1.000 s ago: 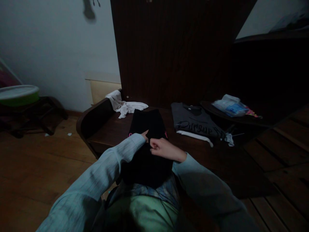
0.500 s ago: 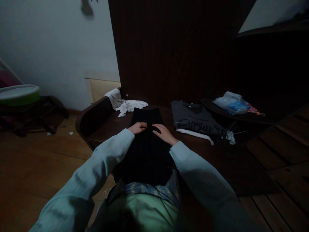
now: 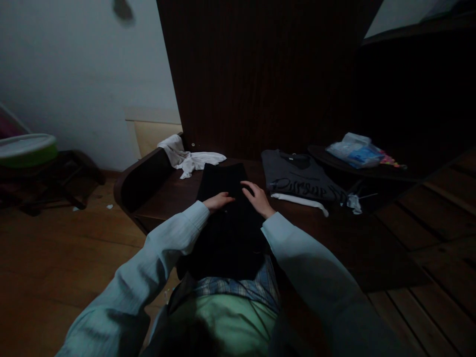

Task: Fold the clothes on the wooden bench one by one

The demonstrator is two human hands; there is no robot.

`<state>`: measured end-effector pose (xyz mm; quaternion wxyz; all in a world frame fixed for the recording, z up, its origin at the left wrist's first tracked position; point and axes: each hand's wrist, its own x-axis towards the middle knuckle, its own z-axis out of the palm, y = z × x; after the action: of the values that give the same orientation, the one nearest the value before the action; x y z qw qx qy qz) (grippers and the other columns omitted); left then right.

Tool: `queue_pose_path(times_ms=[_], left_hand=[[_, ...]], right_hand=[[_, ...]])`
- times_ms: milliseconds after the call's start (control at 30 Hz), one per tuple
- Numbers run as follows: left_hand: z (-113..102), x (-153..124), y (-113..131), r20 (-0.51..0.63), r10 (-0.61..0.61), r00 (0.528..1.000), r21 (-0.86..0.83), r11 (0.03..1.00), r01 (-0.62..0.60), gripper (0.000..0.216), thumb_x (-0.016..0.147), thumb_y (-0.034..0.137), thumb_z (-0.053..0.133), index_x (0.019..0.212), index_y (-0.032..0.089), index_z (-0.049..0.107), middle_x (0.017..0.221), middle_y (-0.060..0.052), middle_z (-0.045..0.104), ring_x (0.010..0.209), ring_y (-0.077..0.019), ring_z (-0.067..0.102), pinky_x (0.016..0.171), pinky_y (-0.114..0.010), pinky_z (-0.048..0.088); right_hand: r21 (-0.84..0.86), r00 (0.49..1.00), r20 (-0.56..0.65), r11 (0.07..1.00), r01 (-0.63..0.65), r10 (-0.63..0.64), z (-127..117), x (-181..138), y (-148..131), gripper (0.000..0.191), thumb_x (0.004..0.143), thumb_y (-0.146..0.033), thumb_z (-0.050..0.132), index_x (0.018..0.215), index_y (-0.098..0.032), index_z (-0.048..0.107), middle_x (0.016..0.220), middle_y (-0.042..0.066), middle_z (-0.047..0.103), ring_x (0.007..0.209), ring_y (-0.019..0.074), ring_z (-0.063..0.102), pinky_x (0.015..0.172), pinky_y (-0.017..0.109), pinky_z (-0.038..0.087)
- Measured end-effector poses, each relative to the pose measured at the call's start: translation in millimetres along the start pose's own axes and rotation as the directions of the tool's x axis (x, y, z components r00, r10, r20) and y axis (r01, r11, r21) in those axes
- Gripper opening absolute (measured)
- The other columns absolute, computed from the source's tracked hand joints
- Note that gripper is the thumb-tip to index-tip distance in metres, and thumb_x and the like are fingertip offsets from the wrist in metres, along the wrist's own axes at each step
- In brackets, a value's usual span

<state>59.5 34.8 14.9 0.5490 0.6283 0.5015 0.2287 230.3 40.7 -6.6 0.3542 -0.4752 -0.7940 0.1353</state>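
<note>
A black garment (image 3: 226, 243), its kind hard to make out in the dim light, lies lengthwise from the dark wooden bench (image 3: 156, 201) toward my lap. My left hand (image 3: 218, 201) is at its middle, fingers stretched out toward the right. Over the garment's right side is my right hand (image 3: 256, 198), its fingers apart and slightly bent. Neither hand grips the cloth. To the right, a dark grey T-shirt (image 3: 293, 173) with black lettering lies folded, with a white rolled item (image 3: 299, 203) along its near edge.
A crumpled white cloth (image 3: 189, 161) hangs by the bench's left armrest (image 3: 130, 183). Plastic packets (image 3: 355, 151) rest on a dark shelf at right. On the far left, a green basin (image 3: 29, 151) sits on a stool. Behind the bench rises a dark wooden panel (image 3: 267, 74).
My left hand has slid slightly right and nearer me. The right hand has shifted a little up and right, its fingers more raised. The view has tilted slightly.
</note>
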Motion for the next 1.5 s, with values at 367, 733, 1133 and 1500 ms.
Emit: queue_pose_path(times_ms=[367,733,1133,1500], left_hand=[[-54.2,-0.8,-6.6,-0.413,0.281,0.866,0.816,0.537,0.214,0.036,0.075,0.04,0.055,0.101,0.014,0.053,0.107,-0.014,0.054,0.103,-0.0268,0.05,0.083,-0.035,0.043],[-58.3,1.3,-27.6,-0.59,0.385,0.709,0.756,0.572,0.318,0.02,0.085,0.024,0.036,0.094,0.017,0.052,0.099,-0.012,0.056,0.095,-0.023,0.052,0.079,-0.033,0.045],[-41.0,19.3,-22.5,-0.049,0.319,0.947,0.893,0.439,-0.101,0.045,0.086,0.025,0.03,0.129,0.014,0.037,0.141,-0.01,0.031,0.131,-0.0208,0.024,0.104,-0.038,0.025],[-46.0,35.9,-12.0,-0.097,0.315,0.944,0.887,0.457,-0.061,0.045,0.084,0.026,0.036,0.126,0.011,0.041,0.138,-0.012,0.036,0.128,-0.0211,0.03,0.104,-0.035,0.026]], right_hand=[[-0.316,0.946,0.322,0.946,0.068,0.039,5.2,-1.8,-2.0,0.046,0.084,-0.042,0.043,0.125,-0.02,0.045,0.139,0.008,0.036,0.13,0.0242,0.026,0.103,0.048,0.024],[-0.355,0.941,0.336,0.931,0.085,0.042,-3.1,-0.2,-2.8,0.043,0.083,-0.04,0.045,0.122,-0.022,0.049,0.135,0.007,0.042,0.127,0.0228,0.033,0.102,0.041,0.027],[-0.399,0.941,0.339,0.904,0.15,-0.006,24.5,15.5,-36.7,0.056,0.088,-0.045,0.034,0.131,-0.011,0.037,0.14,0.015,0.032,0.13,0.025,0.026,0.105,0.041,0.021],[-0.429,0.896,0.434,0.897,0.11,0.098,32.3,41.8,-15.8,0.06,0.089,-0.048,0.024,0.137,-0.012,0.026,0.145,0.01,0.02,0.133,0.0215,0.018,0.107,0.039,0.016]])
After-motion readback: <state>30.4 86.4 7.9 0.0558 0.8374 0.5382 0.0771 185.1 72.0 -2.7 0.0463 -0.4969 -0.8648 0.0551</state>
